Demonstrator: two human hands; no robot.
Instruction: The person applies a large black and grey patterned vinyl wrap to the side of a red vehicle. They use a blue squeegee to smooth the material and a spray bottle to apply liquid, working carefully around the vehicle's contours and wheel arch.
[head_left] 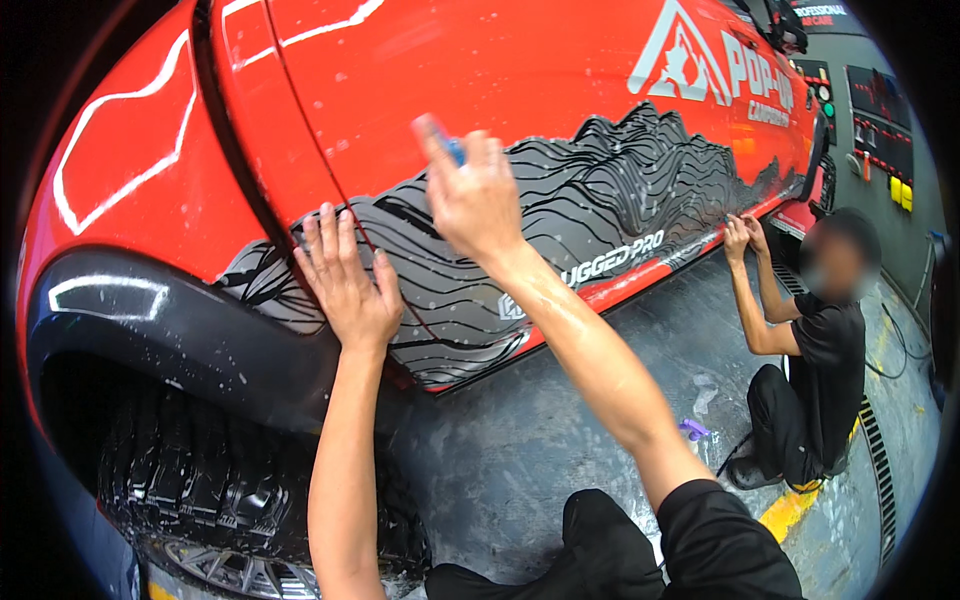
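Note:
A red vehicle body (480, 60) fills the upper view, with a grey and black wavy-line decal (590, 200) along its lower side panel. My left hand (345, 275) lies flat with fingers spread on the decal's left end, near the door seam. My right hand (472, 195) is raised against the panel, closed around a small blue tool (440, 135) whose tip sticks up above the fingers. Water droplets cover the panel.
A black wheel arch (170, 330) and knobby tyre (220, 480) sit at lower left. Another person in black (815, 370) crouches at right, both hands on the decal's far end. A small purple object (694, 430) lies on the wet grey floor (540, 440). A floor drain grate (875, 470) runs at right.

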